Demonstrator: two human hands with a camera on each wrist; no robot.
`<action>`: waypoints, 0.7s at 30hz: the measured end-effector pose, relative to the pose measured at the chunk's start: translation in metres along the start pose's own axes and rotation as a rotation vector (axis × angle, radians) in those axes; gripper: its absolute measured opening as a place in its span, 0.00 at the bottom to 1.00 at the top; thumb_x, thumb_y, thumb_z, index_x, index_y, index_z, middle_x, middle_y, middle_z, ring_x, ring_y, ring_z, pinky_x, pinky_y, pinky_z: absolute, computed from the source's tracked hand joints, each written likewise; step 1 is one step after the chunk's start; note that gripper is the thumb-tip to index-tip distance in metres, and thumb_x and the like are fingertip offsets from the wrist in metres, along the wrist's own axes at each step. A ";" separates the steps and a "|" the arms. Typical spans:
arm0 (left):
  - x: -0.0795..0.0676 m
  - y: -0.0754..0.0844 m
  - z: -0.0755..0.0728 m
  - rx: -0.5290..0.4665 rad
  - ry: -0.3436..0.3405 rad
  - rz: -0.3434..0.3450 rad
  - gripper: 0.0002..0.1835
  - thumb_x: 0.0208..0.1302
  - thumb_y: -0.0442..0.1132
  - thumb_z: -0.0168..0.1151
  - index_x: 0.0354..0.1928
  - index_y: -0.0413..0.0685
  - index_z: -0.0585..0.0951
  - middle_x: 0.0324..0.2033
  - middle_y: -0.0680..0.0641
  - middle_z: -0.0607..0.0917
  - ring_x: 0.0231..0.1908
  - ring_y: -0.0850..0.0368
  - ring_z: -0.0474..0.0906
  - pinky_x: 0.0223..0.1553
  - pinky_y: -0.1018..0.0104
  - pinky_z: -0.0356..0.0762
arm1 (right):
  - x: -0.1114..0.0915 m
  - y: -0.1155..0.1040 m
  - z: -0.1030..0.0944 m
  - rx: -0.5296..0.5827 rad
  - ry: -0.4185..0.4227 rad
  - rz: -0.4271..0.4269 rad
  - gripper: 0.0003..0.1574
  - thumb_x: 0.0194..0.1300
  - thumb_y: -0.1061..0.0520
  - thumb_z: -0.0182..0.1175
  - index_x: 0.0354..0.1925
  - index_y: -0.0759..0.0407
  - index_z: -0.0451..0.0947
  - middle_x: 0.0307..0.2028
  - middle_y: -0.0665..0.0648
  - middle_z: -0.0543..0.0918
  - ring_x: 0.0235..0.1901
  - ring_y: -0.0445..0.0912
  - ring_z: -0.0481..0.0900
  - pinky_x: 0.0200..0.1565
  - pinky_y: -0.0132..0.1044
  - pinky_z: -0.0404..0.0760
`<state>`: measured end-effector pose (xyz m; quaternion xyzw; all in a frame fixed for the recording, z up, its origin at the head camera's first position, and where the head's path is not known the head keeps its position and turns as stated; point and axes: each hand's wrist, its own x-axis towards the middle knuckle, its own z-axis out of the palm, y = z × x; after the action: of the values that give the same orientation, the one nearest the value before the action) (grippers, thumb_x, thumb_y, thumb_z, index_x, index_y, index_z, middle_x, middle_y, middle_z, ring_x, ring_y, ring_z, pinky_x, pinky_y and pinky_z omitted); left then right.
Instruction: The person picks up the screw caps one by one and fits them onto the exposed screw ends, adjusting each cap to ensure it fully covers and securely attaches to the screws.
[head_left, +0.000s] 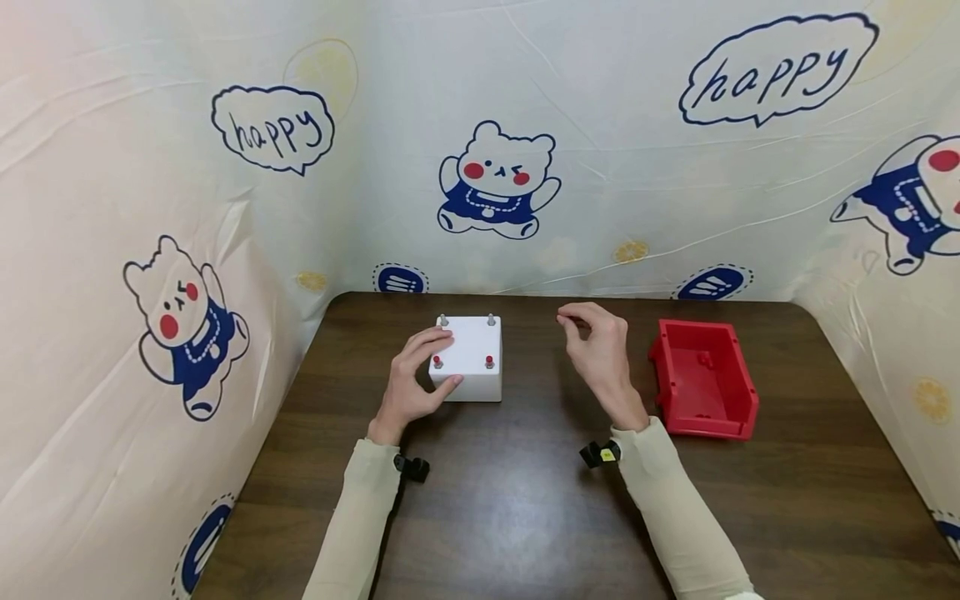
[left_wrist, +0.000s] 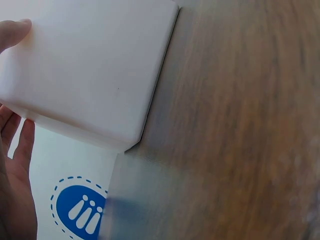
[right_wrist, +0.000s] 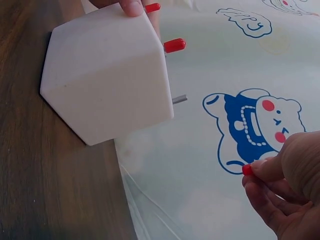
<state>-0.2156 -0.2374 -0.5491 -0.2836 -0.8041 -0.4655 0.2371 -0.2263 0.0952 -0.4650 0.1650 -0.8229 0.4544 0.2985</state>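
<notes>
My left grip [head_left: 411, 379] spread wide, holding a smooth white box [head_left: 471, 343], my right grip [head_left: 602, 350] nearly closed, pinching a small red cap [right_wrist: 247, 170] at the fingertips.

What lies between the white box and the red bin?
In the head view, the right hand is between the white box and the red bin, over the table; the right wrist view shows this hand pinching a small red cap.

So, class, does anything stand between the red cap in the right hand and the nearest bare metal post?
Nothing visible: the space between the red cap and that metal post looks open. The left hand holds the white box from the left.
</notes>
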 end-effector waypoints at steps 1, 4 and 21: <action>0.000 0.000 0.000 0.006 -0.002 -0.001 0.32 0.53 0.39 0.82 0.64 0.48 0.86 0.65 0.44 0.84 0.71 0.42 0.74 0.77 0.59 0.67 | 0.000 -0.001 0.000 0.001 -0.001 0.000 0.06 0.67 0.68 0.71 0.42 0.63 0.92 0.41 0.59 0.93 0.37 0.51 0.91 0.43 0.47 0.90; 0.000 0.000 0.000 0.016 -0.008 -0.004 0.33 0.54 0.40 0.82 0.64 0.49 0.85 0.66 0.45 0.84 0.72 0.44 0.74 0.77 0.58 0.67 | 0.001 -0.002 0.002 0.007 0.002 -0.005 0.05 0.67 0.68 0.71 0.41 0.63 0.92 0.41 0.59 0.92 0.37 0.51 0.91 0.43 0.47 0.90; 0.001 0.001 -0.001 0.000 -0.004 -0.002 0.33 0.53 0.39 0.83 0.64 0.48 0.85 0.66 0.44 0.84 0.72 0.43 0.74 0.77 0.58 0.67 | 0.002 -0.009 0.010 0.046 -0.015 -0.004 0.05 0.68 0.68 0.71 0.41 0.63 0.91 0.40 0.60 0.92 0.38 0.52 0.91 0.44 0.49 0.90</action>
<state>-0.2153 -0.2373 -0.5477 -0.2836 -0.8050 -0.4651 0.2351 -0.2269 0.0818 -0.4621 0.1770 -0.8142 0.4712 0.2894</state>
